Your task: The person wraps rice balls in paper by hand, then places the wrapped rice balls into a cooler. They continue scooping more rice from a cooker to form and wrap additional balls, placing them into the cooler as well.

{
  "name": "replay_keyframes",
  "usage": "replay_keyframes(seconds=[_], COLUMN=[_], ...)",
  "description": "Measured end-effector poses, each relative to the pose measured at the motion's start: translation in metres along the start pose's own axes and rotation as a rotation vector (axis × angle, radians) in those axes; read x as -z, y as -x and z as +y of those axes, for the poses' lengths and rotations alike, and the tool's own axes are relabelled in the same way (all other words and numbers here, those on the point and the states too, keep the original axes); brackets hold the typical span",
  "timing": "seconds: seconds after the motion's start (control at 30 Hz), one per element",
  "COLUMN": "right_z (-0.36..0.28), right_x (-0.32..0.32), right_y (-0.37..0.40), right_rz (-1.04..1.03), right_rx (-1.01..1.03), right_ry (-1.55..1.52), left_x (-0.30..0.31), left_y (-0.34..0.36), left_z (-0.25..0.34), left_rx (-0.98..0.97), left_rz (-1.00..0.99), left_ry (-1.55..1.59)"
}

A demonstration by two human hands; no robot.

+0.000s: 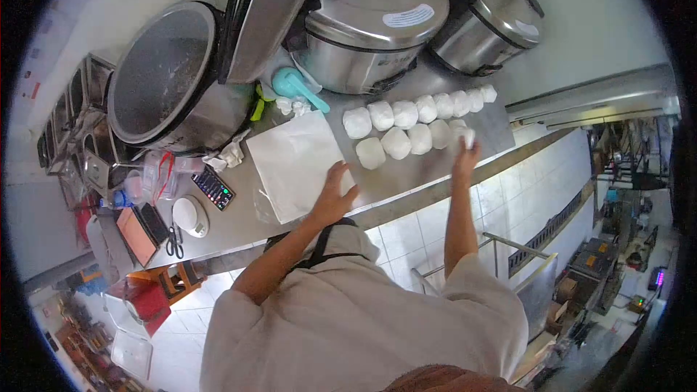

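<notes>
Two rows of white wrapped balls (406,125) lie on the steel counter (406,174). My right hand (463,156) reaches to the right end of the near row, its fingers closed around one white ball (468,136). My left hand (334,194) rests with fingers spread on the near edge of a stack of white sheets (294,160), left of the balls, and holds nothing.
A large open cooker pot (163,72) with its raised lid (268,14) stands at the back left. Two closed steel cookers (370,29) (490,22) sit behind the balls. A teal scoop (301,91), a small keypad device (213,189), a white round scale (190,216) and scissors (174,243) lie left.
</notes>
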State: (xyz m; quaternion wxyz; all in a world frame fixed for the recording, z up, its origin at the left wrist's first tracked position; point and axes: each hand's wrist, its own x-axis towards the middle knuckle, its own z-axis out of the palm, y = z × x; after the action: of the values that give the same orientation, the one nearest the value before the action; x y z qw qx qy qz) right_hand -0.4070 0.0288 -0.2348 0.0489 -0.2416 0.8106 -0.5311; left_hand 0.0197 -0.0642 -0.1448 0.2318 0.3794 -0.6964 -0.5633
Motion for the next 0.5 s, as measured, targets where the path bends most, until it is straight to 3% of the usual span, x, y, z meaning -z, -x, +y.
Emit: replay_keyframes(seconds=[0.03,0.1,0.17,0.2,0.27,0.3,0.4,0.43,0.5], right_z=[0.002,0.075,0.093,0.148,0.146,0.144,0.14,0.048,-0.107], right_x=[0.016,0.045,0.039,0.048,0.032,0.028,0.012,-0.013,-0.08], right_y=[-0.033,-0.094,-0.123,-0.156,-0.177,-0.182,-0.191,-0.13,-0.017], right_rz=[0.057,-0.076,-0.005,-0.161,-0.223,-0.234,-0.067,0.146,0.132], right_rx=[-0.153,-0.118,-0.337,-0.163,-0.137,-0.085,0.263,0.569,0.271], right_ry=[-0.162,-0.072,-0.014,0.187,0.483,0.637,0.971,1.084,0.493], left_x=[0.011,0.033,0.05,0.059,0.092,0.104,0.147,0.162,0.193], left_y=[0.01,0.026,0.055,0.069,0.086,0.094,0.113,0.121,0.134], left_z=[-0.002,-0.024,-0.059,-0.059,-0.053,-0.064,-0.062,-0.062,-0.062], left_rx=[0.047,0.106,0.149,0.21,0.323,0.287,0.416,0.434,0.446], left_rz=[0.002,0.019,0.088,0.124,0.189,0.254,0.376,0.435,0.547], left_ry=[0.01,0.013,-0.01,-0.039,-0.116,-0.148,-0.167,-0.112,-0.001])
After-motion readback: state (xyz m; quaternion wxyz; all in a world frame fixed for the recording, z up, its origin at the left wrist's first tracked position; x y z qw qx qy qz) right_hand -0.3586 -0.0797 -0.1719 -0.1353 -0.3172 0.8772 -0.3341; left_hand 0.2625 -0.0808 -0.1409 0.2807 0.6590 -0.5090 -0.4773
